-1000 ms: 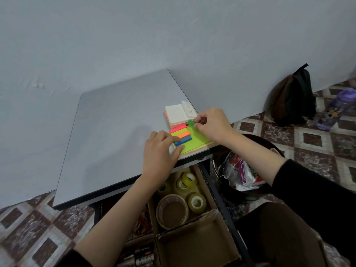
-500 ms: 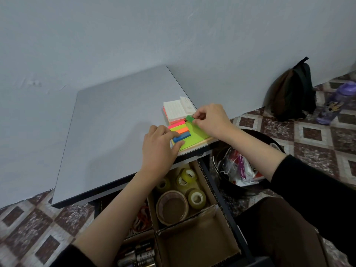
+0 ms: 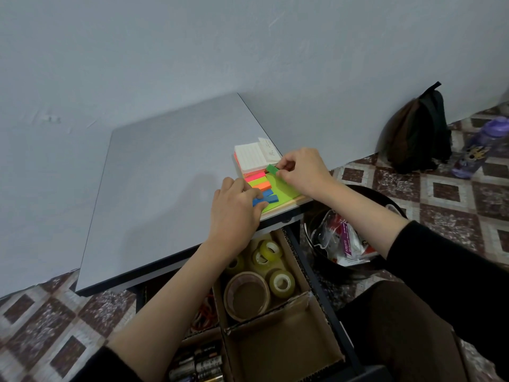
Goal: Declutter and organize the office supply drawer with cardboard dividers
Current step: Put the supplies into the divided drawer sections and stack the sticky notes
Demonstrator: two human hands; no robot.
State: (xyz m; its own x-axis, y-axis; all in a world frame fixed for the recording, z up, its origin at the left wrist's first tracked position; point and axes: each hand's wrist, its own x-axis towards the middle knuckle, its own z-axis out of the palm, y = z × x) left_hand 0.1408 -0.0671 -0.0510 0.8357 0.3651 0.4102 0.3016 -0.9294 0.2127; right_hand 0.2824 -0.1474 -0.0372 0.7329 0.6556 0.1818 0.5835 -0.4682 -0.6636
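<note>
A: Entry one, right hand?
B: Right hand (image 3: 303,172), far right of the worktop (image 3: 165,188): thumb and fingers pinched on a green flag strip (image 3: 272,169) at the far edge of the green sticky pad (image 3: 285,188).
A: Left hand?
B: Left hand (image 3: 234,213): fingers curled onto a blue flag strip (image 3: 269,199) lying on the same pad.
A: Drawer?
B: Drawer (image 3: 323,299), open below the worktop's near edge; cardboard dividers (image 3: 264,317) fitted; tape rolls (image 3: 271,250) in the far compartment, batteries (image 3: 198,365) near left.
</note>
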